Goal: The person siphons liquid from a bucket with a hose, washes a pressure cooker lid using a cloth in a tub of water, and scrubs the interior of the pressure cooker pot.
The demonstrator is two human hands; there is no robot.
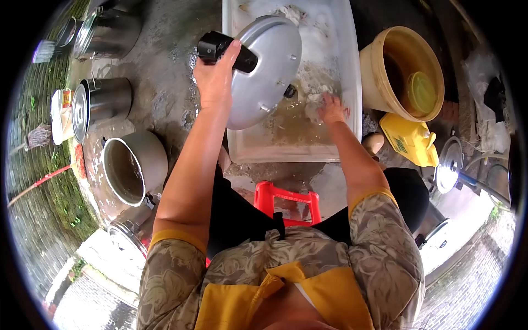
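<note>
Head view: left hand (pixel 213 82) is gripping pressure-cooker lid (pixel 269 69) by black handle (pixel 246 60) over left edge of white tub (pixel 352 66), right hand (pixel 332 110) is reaching into suds (pixel 316 77) near right edge, can't tell its grip.

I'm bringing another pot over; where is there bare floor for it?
The wet floor between the pots and the white tub looks widest; the left hand, holding the grey lid, is over its tub side. A narrower patch lies between the tub's near rim and the red stool. Right of the tub, the bucket and yellow jug crowd in.
</note>
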